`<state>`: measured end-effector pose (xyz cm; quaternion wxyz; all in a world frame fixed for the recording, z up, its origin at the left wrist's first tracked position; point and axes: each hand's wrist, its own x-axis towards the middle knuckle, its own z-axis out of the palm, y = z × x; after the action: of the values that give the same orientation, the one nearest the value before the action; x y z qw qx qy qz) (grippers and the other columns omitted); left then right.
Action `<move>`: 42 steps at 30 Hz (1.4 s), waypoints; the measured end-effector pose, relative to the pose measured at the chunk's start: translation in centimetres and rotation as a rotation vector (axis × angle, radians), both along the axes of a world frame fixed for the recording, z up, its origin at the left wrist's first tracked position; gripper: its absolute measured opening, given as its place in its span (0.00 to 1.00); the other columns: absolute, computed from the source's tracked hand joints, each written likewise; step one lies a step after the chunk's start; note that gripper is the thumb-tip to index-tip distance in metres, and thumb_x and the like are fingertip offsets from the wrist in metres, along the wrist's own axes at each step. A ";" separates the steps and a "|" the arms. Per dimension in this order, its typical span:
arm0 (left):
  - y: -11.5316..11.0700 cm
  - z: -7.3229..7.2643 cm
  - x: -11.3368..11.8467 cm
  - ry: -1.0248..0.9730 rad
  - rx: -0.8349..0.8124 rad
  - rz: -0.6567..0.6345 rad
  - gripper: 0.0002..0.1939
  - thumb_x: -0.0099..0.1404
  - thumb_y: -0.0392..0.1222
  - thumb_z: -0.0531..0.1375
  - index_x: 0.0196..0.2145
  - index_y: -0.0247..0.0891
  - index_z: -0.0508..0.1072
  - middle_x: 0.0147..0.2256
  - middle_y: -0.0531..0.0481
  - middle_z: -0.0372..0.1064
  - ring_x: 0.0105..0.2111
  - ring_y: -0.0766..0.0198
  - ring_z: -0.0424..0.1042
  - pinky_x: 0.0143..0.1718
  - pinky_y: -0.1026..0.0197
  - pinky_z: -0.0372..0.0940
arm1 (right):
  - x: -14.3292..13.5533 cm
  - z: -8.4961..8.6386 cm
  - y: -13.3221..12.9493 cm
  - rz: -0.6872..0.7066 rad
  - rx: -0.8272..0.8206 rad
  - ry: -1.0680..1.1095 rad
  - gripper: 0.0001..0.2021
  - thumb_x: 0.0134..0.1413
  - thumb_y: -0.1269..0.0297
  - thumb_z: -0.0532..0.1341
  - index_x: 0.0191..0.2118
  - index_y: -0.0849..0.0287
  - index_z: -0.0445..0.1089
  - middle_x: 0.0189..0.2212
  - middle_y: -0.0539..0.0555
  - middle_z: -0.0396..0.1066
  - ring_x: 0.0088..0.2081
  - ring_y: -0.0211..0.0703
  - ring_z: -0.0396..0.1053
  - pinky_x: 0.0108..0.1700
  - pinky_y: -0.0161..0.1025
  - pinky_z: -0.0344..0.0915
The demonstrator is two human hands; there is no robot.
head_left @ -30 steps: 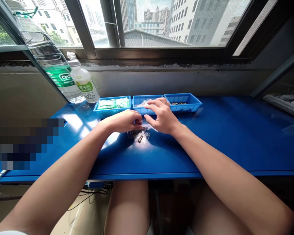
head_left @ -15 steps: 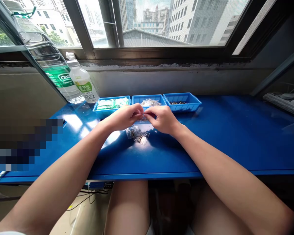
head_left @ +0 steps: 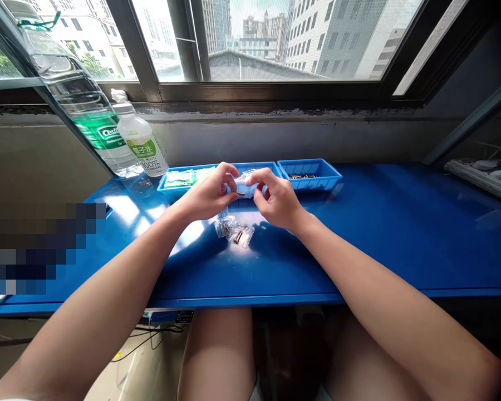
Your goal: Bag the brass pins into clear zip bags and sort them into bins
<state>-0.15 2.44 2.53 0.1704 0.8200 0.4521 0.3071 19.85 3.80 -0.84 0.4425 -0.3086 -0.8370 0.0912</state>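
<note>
Head view: a small clear bag [head_left: 247, 189] is up between a person's bare hands, over a blue table [head_left: 359, 239].

One thin brownish piece [head_left: 242, 194] shows at the bag, right beside the left thumb, its long axis running roughly left to right; the left hand [head_left: 212, 192] is nearer, its thumb and fingers apparently pinched on the bag. The right hand [head_left: 278, 196] curls in opposite; whether it grips cannot be told. Closer to the person lie two clear packets [head_left: 241, 236], edges meeting or overlapping. Beyond the hands, three blue bins [head_left: 317, 184] stand in a row, holding green-and-white packets [head_left: 179, 178], clear wrappers and dark pieces [head_left: 303, 176], too piled to count. Far left, two bottles [head_left: 144, 147].
</note>
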 end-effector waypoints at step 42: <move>0.1 0.3 0.1 0.500 -0.005 0.088 0.13 0.63 0.50 0.54 0.33 0.37 0.71 0.30 0.49 0.73 0.28 0.62 0.69 0.29 0.63 0.56 | -0.2 0.4 -0.1 -0.233 -0.042 -0.501 0.30 0.64 0.51 0.51 0.64 0.65 0.61 0.66 0.60 0.56 0.60 0.63 0.55 0.55 0.58 0.54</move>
<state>0.00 2.53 2.82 0.0416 0.8495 0.5162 0.1006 19.62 3.74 -0.46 0.2227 -0.4246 -0.8773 -0.0221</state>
